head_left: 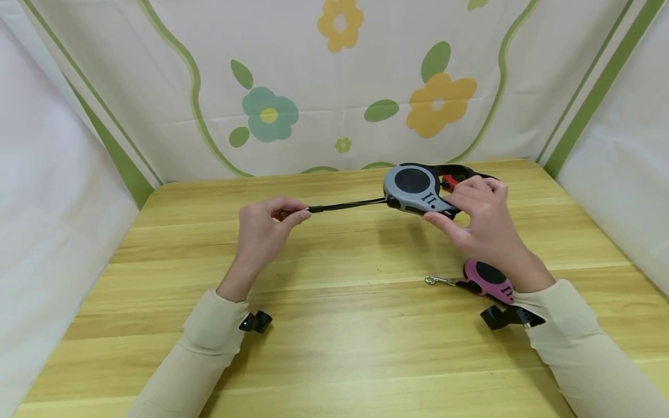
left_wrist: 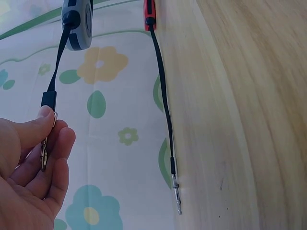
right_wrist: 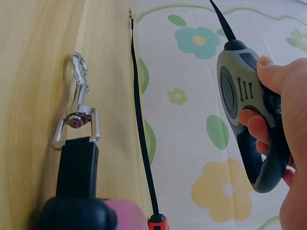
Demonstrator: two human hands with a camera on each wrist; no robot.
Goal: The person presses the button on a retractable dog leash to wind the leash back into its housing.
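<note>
My right hand [head_left: 462,203] grips a grey retractable leash housing [head_left: 415,187] with a black disc, held above the far part of the wooden table [head_left: 334,348]. Its fingers [right_wrist: 254,127] curl round the handle of the grey housing [right_wrist: 237,93]. A black strap [head_left: 347,205] runs left from the housing to my left hand [head_left: 295,213]. There my thumb and fingers [left_wrist: 48,143] pinch the strap's metal clip [left_wrist: 44,154]. The strap [left_wrist: 58,57] is stretched taut between the hands, off the table.
A pink leash housing [head_left: 491,280] lies on the table under my right wrist, its silver clip [head_left: 435,281] pointing left. A red leash [left_wrist: 149,12] lies near the back edge, its black strap [left_wrist: 163,91] and clip [left_wrist: 176,191] stretched out. Floral cloth walls [head_left: 334,87] enclose the table.
</note>
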